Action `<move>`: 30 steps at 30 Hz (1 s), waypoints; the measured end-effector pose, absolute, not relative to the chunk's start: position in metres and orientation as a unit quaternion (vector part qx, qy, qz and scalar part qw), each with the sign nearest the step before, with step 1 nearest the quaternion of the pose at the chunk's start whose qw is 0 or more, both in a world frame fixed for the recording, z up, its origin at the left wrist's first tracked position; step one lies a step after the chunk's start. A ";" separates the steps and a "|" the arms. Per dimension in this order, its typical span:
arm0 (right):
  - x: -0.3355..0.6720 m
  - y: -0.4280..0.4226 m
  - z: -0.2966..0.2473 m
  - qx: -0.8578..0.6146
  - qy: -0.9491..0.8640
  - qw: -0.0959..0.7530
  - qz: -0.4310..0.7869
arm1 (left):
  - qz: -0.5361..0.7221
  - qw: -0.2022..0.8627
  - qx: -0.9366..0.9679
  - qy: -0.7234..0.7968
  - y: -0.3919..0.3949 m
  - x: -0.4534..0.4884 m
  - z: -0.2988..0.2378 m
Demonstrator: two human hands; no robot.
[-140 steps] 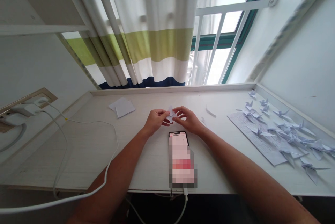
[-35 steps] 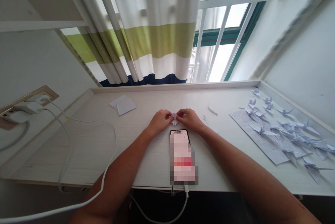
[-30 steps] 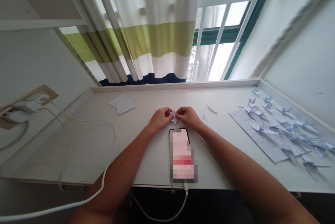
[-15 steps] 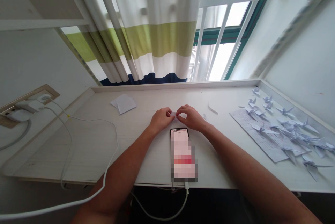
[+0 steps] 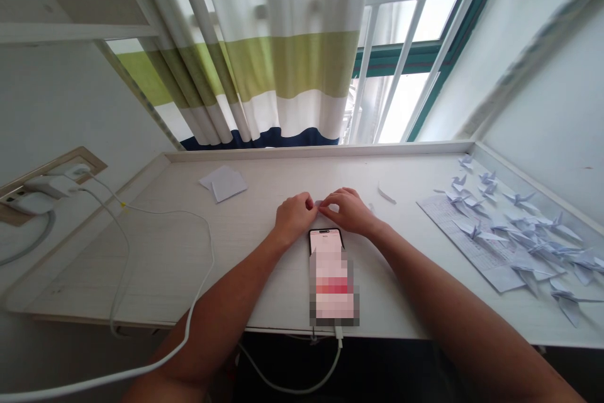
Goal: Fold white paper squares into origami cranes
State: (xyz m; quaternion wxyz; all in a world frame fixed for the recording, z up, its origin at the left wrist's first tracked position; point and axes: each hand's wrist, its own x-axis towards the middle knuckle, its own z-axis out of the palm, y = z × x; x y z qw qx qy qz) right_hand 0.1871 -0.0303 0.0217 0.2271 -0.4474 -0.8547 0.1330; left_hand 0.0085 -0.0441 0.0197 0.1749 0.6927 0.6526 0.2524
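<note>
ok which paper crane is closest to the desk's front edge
The paper crane lowest in the picture, at the lower right past the marked sheet; the other cranes all sit farther back.

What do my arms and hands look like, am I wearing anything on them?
Your left hand and right hand are bare: no gloves, watch or bracelet visible. The left arm and right arm show no sleeves; a white cable passes in front of the left.

Just beyond the phone's (image 5: 330, 277) top edge, the left hand (image 5: 293, 217), earlier loosely spread, is now curling its fingers; the folded paper (image 5: 318, 204), previously showing a diamond, is now showing only a sliver beside the right hand (image 5: 352, 211).
</note>
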 end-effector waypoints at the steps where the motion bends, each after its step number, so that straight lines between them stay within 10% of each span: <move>1: 0.187 -0.030 0.021 -0.445 -0.856 0.227 0.131 | 0.255 0.178 0.691 0.653 -0.044 0.009 0.019; 30: 0.198 -0.021 0.015 -0.477 -0.851 0.182 0.127 | 0.341 0.244 0.738 0.529 -0.036 -0.005 0.024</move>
